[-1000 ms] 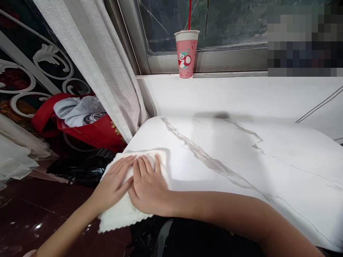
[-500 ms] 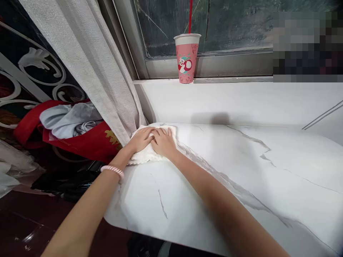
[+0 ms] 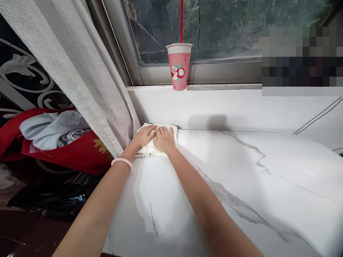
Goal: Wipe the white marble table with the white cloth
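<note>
A white cloth (image 3: 144, 151) lies bunched on the white marble-patterned tabletop (image 3: 166, 200), at its far left by the curtain and the wall. My left hand (image 3: 143, 137) presses down on the cloth with its fingers stretched forward and to the right. Beside it, my right hand (image 3: 164, 139) rests flat on the same cloth, fingers extended and slightly apart. The fingertips of the left hand touch or nearly touch the right hand. A pink coiled band (image 3: 122, 162) circles my left wrist. The underside of the cloth is hidden.
A pink paper cup (image 3: 179, 69) with a red straw stands on the ledge under the window. The grey curtain (image 3: 88, 75) hangs close to my left hand. Left of the table, a red bag (image 3: 66, 157) holds light fabric, with black plastic (image 3: 59, 200) below.
My view has shifted, so the cup and window sit lower and further left. Both hands stay on the cloth, which has been pushed slightly toward the wall.
</note>
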The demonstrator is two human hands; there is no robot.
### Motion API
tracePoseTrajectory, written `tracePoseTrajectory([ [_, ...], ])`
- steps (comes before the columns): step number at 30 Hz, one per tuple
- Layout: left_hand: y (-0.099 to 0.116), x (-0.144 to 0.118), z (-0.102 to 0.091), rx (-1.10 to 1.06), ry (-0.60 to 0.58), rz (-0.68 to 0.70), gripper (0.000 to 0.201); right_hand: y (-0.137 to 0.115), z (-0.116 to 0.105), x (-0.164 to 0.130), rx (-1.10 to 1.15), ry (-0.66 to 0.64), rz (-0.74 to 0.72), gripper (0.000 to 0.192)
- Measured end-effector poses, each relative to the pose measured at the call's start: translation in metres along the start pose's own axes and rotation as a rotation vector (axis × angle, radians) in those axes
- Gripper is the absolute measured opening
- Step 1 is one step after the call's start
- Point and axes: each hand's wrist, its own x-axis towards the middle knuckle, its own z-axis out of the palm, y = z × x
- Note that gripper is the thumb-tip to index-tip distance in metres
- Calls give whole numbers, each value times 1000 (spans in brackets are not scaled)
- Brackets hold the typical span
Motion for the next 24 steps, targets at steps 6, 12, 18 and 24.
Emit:
tracePoseTrajectory([
  [6, 19, -49, -9, -49, 30, -32, 53, -10, -5, -37, 54, 1, -90, 40],
  [12, 49, -144, -32, -2, 30, -62, 53, -44, -20, -109, 173, -74, -235, 38],
  [18, 100, -231, -36, 127, 91, -58, 48, -53, -49, -182, 299, -175, -445, 41],
  [24, 154, -240, -20, 180, 141, -58, 48, -25, -70, -211, 327, -169, -493, 36],
])
